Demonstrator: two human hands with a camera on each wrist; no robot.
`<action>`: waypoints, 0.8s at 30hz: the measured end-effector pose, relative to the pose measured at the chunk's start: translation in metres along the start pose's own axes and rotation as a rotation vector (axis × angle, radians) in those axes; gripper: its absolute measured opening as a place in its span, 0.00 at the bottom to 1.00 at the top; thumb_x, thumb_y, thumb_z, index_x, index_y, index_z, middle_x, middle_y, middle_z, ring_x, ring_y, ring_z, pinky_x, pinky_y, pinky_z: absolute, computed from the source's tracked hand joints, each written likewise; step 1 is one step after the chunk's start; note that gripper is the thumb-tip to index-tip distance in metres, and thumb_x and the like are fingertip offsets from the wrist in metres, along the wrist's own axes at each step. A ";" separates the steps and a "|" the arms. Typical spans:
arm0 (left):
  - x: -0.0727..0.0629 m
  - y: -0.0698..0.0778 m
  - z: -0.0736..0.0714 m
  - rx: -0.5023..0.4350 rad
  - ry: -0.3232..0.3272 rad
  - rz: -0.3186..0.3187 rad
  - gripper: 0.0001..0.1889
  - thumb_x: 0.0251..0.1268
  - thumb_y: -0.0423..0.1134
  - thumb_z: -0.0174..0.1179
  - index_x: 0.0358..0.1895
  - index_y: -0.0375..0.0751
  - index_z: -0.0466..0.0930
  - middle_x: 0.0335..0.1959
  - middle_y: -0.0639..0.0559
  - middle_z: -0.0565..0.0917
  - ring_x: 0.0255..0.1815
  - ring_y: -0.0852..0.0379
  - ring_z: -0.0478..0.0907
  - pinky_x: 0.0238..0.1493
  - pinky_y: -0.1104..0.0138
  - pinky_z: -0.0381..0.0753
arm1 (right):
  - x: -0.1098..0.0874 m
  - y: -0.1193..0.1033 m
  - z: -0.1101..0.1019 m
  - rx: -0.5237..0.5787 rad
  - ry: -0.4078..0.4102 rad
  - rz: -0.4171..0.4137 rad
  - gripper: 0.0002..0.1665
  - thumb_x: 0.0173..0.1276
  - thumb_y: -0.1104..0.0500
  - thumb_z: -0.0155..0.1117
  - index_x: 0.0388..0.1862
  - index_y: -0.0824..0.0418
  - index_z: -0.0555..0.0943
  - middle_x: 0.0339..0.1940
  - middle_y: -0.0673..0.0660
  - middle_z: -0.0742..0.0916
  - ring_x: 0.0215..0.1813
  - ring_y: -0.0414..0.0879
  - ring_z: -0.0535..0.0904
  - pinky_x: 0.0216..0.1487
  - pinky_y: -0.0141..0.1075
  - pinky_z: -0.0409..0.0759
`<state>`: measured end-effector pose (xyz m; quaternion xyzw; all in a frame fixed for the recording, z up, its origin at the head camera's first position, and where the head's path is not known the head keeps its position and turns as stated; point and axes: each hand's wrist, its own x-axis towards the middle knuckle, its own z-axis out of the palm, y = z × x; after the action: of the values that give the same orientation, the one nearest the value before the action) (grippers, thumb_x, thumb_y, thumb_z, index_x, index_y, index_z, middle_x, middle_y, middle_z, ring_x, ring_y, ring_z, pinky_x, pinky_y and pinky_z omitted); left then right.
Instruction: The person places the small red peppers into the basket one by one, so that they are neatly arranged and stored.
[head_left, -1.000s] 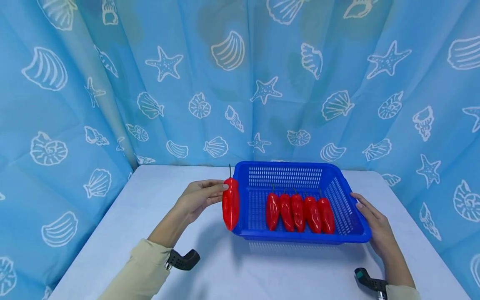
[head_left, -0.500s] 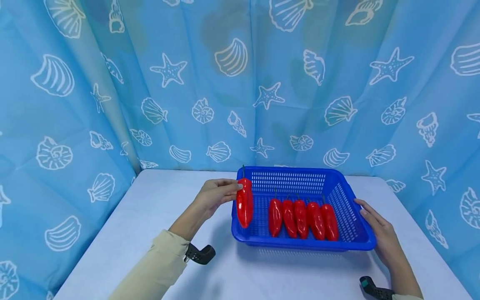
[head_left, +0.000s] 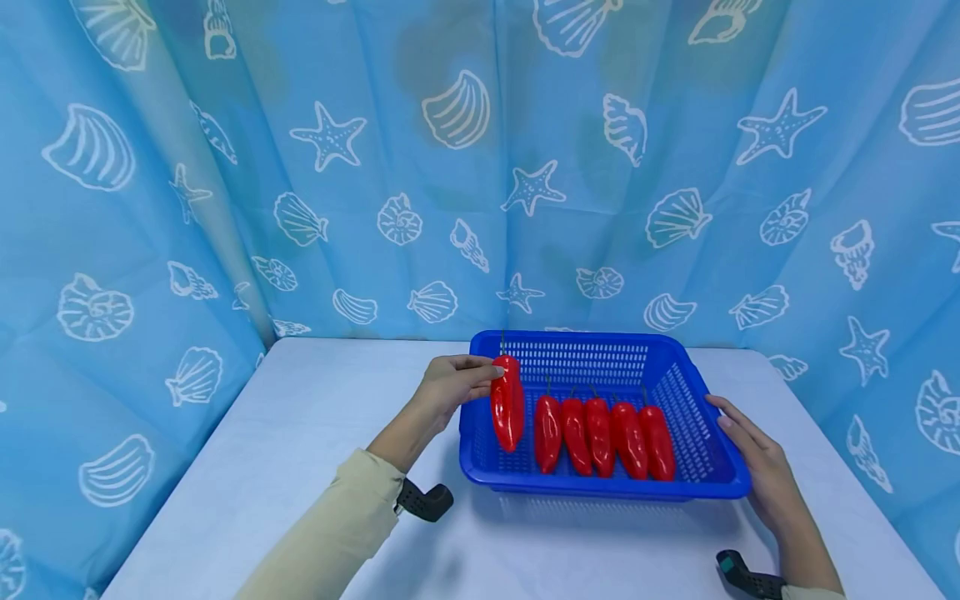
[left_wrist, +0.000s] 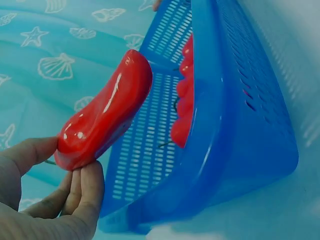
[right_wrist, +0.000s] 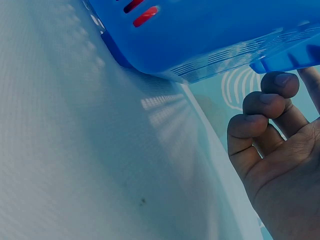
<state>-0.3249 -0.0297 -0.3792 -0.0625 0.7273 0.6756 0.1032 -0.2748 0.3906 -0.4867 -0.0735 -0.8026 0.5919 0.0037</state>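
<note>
My left hand (head_left: 452, 384) pinches a glossy red chili pepper (head_left: 508, 408) near its stem end between thumb and fingers. The pepper hangs tip down over the left part of a blue plastic basket (head_left: 577, 490). In the left wrist view, the pepper (left_wrist: 107, 112) is apart from the basket's wall (left_wrist: 240, 115). Several other red peppers (head_left: 597, 433) lie side by side in the basket, stems pointing away. My right hand (head_left: 765, 467) holds the basket's right rim; the right wrist view shows several curled fingers (right_wrist: 265, 102) just below that rim.
The basket stands on a white table (head_left: 337, 417), toward its back right. Behind and at both sides hangs a blue curtain (head_left: 480, 183) with white seashell prints. A black wrist device (head_left: 426, 502) is on each arm.
My left hand has carried the pepper rightward, from beside the basket's left rim to over its inside. The right hand has stayed at the right rim.
</note>
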 end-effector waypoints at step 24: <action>0.012 -0.020 0.049 0.247 0.017 0.047 0.13 0.63 0.40 0.69 0.48 0.38 0.84 0.36 0.49 0.86 0.42 0.48 0.86 0.50 0.58 0.84 | 0.003 0.003 -0.002 -0.009 0.004 0.003 0.34 0.76 0.32 0.44 0.79 0.30 0.56 0.82 0.64 0.54 0.74 0.75 0.56 0.50 0.42 0.83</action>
<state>-0.3286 0.0182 -0.4045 -0.0380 0.8072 0.5824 0.0881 -0.2772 0.3933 -0.4895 -0.0761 -0.8052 0.5881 0.0042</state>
